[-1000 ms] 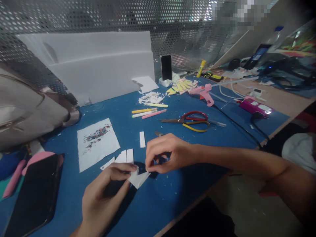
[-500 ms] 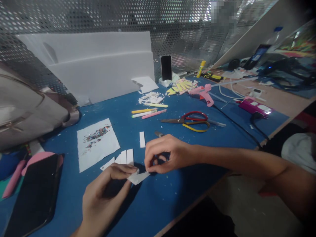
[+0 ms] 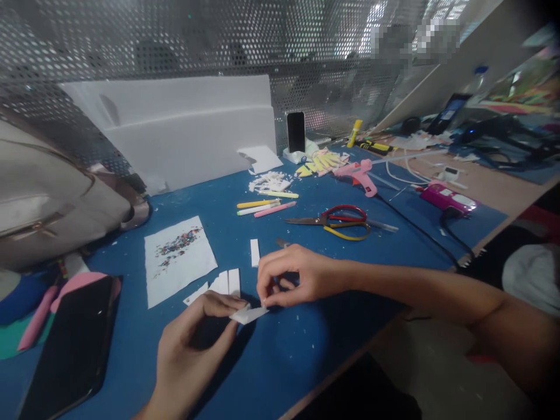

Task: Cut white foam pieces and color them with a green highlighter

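A small folded white paper piece (image 3: 248,315) is held just above the blue table. My left hand (image 3: 192,338) pinches its left end between thumb and fingers. At its right tip, my right hand (image 3: 291,277) pinches the same piece with thumb and forefinger closed. White paper strips (image 3: 225,282) lie side by side behind my left fingers, partly covered by them. One more white strip (image 3: 255,253) rests alone beyond my right knuckles. Left of these is a white sheet (image 3: 153,286) bearing small multicoloured bits (image 3: 177,248).
Red-and-yellow-handled scissors (image 3: 324,221) lie behind my right hand, with several pens (image 3: 275,209) to their left. A pink glue gun (image 3: 361,175) trails a black cord rightward. A large black phone (image 3: 70,350) and a pale bag (image 3: 52,198) occupy the left side.
The view has shifted slightly, so the whole scene sits a little differently. Both hands keep their pinch on the paper, which now appears tilted flatter.
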Demonstrator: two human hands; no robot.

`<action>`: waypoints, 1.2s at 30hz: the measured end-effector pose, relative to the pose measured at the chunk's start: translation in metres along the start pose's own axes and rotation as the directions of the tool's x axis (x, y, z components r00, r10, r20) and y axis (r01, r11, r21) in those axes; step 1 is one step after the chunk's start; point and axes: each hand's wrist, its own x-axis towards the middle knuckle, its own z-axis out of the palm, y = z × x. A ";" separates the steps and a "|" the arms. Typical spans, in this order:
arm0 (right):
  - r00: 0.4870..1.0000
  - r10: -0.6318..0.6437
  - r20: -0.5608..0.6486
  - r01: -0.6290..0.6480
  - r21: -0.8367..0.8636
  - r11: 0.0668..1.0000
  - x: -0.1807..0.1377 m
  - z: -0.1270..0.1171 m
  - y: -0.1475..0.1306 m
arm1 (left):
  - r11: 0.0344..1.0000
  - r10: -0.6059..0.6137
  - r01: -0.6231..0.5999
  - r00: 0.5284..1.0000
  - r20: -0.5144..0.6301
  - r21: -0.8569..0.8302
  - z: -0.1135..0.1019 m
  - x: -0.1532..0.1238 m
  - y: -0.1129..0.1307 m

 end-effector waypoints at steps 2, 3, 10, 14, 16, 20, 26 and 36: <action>1.000 0.017 0.025 -0.017 -0.017 1.000 0.002 0.003 -0.003 | 1.000 0.028 -0.029 1.000 0.008 0.006 0.000 0.001 -0.001; 0.999 0.027 0.033 -0.026 -0.035 0.999 0.003 0.004 -0.004 | 0.999 0.049 -0.050 0.999 0.012 0.007 0.000 0.001 -0.001; 0.963 0.197 -0.185 -0.261 -0.446 0.856 0.040 -0.062 0.030 | 0.990 0.143 -0.143 0.990 -0.002 0.005 0.000 0.001 -0.004; 0.848 0.294 -0.441 -0.516 -0.563 0.645 0.063 -0.130 0.076 | 0.993 0.116 -0.117 0.993 -0.015 -0.011 0.000 0.004 -0.001; 0.796 0.325 -0.510 -0.599 -0.590 0.541 0.069 -0.148 0.095 | 0.998 0.058 -0.059 0.998 -0.030 -0.032 0.000 0.005 -0.001; 0.741 0.335 -0.582 -0.671 -0.626 0.397 0.075 -0.153 0.120 | 0.990 -0.099 0.090 0.992 -0.079 -0.113 0.002 0.006 -0.003; 0.719 0.303 -0.625 -0.695 -0.650 0.309 0.075 -0.147 0.126 | 0.952 -0.233 0.203 0.966 -0.114 -0.228 0.003 0.008 -0.004; 0.795 0.279 -0.538 -0.593 -0.598 0.539 0.067 -0.128 0.084 | 0.930 -0.290 0.263 0.954 -0.074 -0.256 0.002 0.007 -0.005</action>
